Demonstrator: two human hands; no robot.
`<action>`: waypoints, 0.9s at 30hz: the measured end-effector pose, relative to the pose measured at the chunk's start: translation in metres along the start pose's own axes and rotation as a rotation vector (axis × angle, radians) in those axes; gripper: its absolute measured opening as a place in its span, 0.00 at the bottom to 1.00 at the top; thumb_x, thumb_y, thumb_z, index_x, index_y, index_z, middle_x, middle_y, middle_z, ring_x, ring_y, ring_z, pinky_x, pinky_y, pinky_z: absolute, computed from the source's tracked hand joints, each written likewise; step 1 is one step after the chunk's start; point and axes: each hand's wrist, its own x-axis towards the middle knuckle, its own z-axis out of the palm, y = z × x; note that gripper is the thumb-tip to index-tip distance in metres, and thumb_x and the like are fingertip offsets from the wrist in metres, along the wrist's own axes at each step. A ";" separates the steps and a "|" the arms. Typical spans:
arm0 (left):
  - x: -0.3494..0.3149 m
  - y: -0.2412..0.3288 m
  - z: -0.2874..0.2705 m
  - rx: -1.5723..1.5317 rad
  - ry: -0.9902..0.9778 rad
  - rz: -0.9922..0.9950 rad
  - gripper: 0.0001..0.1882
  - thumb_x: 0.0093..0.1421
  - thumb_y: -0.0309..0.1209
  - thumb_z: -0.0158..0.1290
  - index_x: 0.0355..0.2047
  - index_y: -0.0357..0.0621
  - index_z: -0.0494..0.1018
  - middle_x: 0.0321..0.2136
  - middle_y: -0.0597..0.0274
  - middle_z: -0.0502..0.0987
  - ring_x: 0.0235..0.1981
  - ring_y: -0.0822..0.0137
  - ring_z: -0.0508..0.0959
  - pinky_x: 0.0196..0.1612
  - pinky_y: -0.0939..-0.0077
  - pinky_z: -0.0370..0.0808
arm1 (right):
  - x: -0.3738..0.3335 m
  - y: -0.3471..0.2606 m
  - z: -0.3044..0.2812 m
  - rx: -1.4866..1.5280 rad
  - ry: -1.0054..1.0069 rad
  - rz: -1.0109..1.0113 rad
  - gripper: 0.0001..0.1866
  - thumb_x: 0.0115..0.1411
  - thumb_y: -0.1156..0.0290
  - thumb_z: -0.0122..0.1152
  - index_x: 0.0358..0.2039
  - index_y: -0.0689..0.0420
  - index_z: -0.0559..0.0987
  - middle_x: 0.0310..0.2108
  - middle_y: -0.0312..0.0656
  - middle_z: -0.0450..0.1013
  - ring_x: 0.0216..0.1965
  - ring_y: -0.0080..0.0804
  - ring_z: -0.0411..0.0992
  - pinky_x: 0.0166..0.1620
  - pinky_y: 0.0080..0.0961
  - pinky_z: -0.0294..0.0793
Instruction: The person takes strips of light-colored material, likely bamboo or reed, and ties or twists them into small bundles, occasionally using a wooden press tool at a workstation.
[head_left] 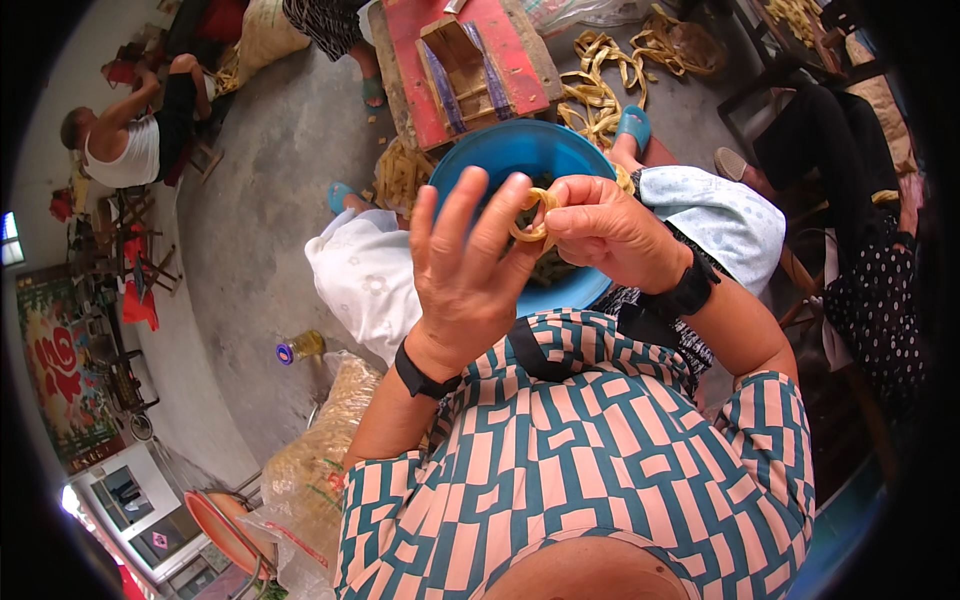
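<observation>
Over a blue plastic basin [575, 292], a thin yellowish strip [530, 232] is curled into a small loop. My right hand [615, 228] pinches one side of that loop between thumb and fingers. On the other side is my left hand [465, 265], its thumb and index finger closed at the loop, while its other fingers stand raised and apart, slightly smeared by motion. Both wrists wear dark bands. What lies in the basin is mostly hidden by my hands.
A red-topped wooden bench [405, 60] carries a wooden frame [455, 65] beyond the basin. Loose yellow strips [600, 85] lie right of it. Left stand a jar [302, 346] and a filled plastic sack [320, 455]. People sit at far left and right.
</observation>
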 end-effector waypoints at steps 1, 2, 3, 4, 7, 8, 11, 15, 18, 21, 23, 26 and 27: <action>0.001 -0.001 0.000 -0.052 0.021 -0.070 0.10 0.57 0.29 0.60 0.39 0.50 0.84 0.63 0.58 0.73 0.68 0.51 0.65 0.71 0.44 0.53 | -0.001 0.000 -0.001 0.014 -0.056 0.005 0.06 0.66 0.68 0.65 0.36 0.56 0.78 0.22 0.25 0.65 0.18 0.10 0.57 0.22 0.12 0.51; 0.003 -0.002 0.001 -0.105 0.041 -0.140 0.10 0.58 0.28 0.59 0.39 0.51 0.84 0.63 0.58 0.72 0.68 0.51 0.65 0.72 0.42 0.51 | 0.000 0.000 -0.001 0.014 -0.055 0.003 0.06 0.66 0.68 0.65 0.36 0.56 0.78 0.22 0.25 0.65 0.18 0.10 0.57 0.22 0.12 0.51; 0.004 -0.003 0.003 -0.133 0.075 -0.186 0.10 0.59 0.25 0.56 0.39 0.52 0.84 0.62 0.59 0.73 0.68 0.49 0.65 0.72 0.42 0.48 | 0.000 0.001 0.000 0.032 -0.084 0.027 0.07 0.66 0.68 0.65 0.37 0.56 0.78 0.22 0.25 0.65 0.19 0.09 0.57 0.22 0.11 0.51; 0.003 -0.004 0.002 -0.132 0.075 -0.187 0.10 0.59 0.25 0.56 0.39 0.52 0.84 0.62 0.59 0.73 0.68 0.49 0.65 0.72 0.42 0.48 | 0.000 0.002 0.001 0.051 -0.116 0.053 0.07 0.65 0.68 0.65 0.37 0.56 0.78 0.23 0.25 0.65 0.19 0.09 0.57 0.22 0.11 0.52; 0.007 -0.002 -0.002 -0.020 0.043 -0.142 0.09 0.57 0.24 0.58 0.38 0.49 0.83 0.52 0.62 0.81 0.61 0.55 0.73 0.71 0.43 0.50 | 0.003 -0.005 0.000 -0.108 -0.089 0.038 0.07 0.65 0.69 0.65 0.39 0.56 0.77 0.25 0.26 0.68 0.21 0.08 0.59 0.23 0.10 0.55; 0.004 -0.005 0.000 -0.018 0.043 -0.142 0.09 0.57 0.24 0.58 0.38 0.49 0.83 0.52 0.62 0.81 0.61 0.55 0.73 0.71 0.43 0.50 | 0.003 -0.005 0.000 -0.212 -0.050 0.030 0.06 0.65 0.69 0.64 0.39 0.56 0.77 0.26 0.26 0.69 0.21 0.08 0.60 0.23 0.09 0.56; -0.006 -0.016 0.013 -0.256 0.082 -0.227 0.11 0.55 0.24 0.60 0.40 0.46 0.82 0.40 0.62 0.83 0.40 0.58 0.82 0.58 0.53 0.71 | 0.001 0.004 -0.007 -0.238 0.072 -0.024 0.08 0.65 0.71 0.64 0.43 0.56 0.77 0.30 0.28 0.72 0.23 0.08 0.62 0.24 0.09 0.59; -0.002 0.000 0.000 -0.217 0.003 -0.003 0.11 0.55 0.26 0.62 0.39 0.44 0.81 0.33 0.62 0.80 0.31 0.61 0.79 0.36 0.68 0.75 | 0.000 0.012 -0.015 -0.247 0.131 -0.077 0.11 0.64 0.73 0.65 0.46 0.57 0.76 0.34 0.29 0.74 0.25 0.09 0.64 0.25 0.09 0.60; -0.002 0.008 0.000 -0.099 -0.145 -0.091 0.09 0.55 0.30 0.65 0.36 0.44 0.81 0.28 0.64 0.78 0.27 0.63 0.77 0.31 0.69 0.72 | 0.001 0.011 -0.004 -0.237 0.124 -0.150 0.15 0.64 0.73 0.64 0.50 0.58 0.75 0.37 0.31 0.75 0.28 0.09 0.66 0.28 0.08 0.63; -0.010 0.001 0.013 -0.407 -0.044 -0.204 0.09 0.55 0.24 0.66 0.37 0.42 0.80 0.25 0.61 0.78 0.23 0.62 0.77 0.27 0.71 0.72 | 0.000 0.008 -0.003 -0.168 0.085 -0.115 0.17 0.65 0.74 0.64 0.53 0.60 0.75 0.39 0.32 0.76 0.32 0.10 0.69 0.30 0.08 0.65; -0.011 0.001 0.016 -0.551 -0.046 -0.305 0.08 0.57 0.24 0.66 0.36 0.40 0.79 0.24 0.62 0.79 0.23 0.66 0.78 0.27 0.73 0.72 | -0.001 0.007 -0.007 -0.033 -0.043 -0.061 0.19 0.66 0.74 0.63 0.56 0.61 0.75 0.39 0.33 0.77 0.35 0.12 0.70 0.33 0.10 0.69; -0.012 0.007 0.018 -0.873 -0.063 -0.577 0.06 0.61 0.24 0.64 0.33 0.37 0.78 0.25 0.64 0.82 0.24 0.76 0.78 0.27 0.81 0.71 | 0.002 0.013 -0.002 -0.341 0.046 -0.196 0.18 0.67 0.73 0.63 0.56 0.63 0.75 0.38 0.33 0.76 0.35 0.14 0.71 0.37 0.13 0.72; -0.010 0.005 0.013 -0.934 -0.165 -0.639 0.05 0.61 0.24 0.64 0.33 0.36 0.78 0.24 0.64 0.81 0.23 0.78 0.77 0.26 0.82 0.70 | 0.005 0.020 -0.009 -0.451 0.033 -0.269 0.18 0.68 0.73 0.62 0.56 0.64 0.75 0.36 0.32 0.75 0.35 0.14 0.70 0.39 0.15 0.72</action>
